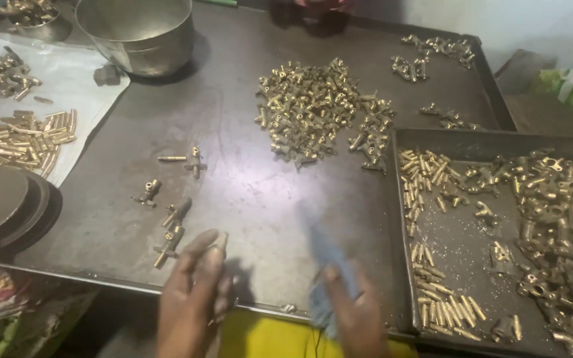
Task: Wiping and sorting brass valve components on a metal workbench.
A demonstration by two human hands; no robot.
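My left hand (192, 298) hovers over the near edge of the dark metal table (233, 119), with a small brass pin (223, 241) pinched at its fingertips. Just left of it lie a few brass valve fittings (170, 232). My right hand (349, 305) is blurred and grips a blue-grey cloth (323, 255). A large heap of brass fittings (319, 113) lies further back in the middle of the table.
At right sits a dark metal tray (459, 245) with brass pins (426, 179) and piled brass fittings (558, 219). A steel bowl (137, 33) stands at the back left. Brass rods (18, 139) lie on white plastic sheet at left, beside a round dark disc (8, 199).
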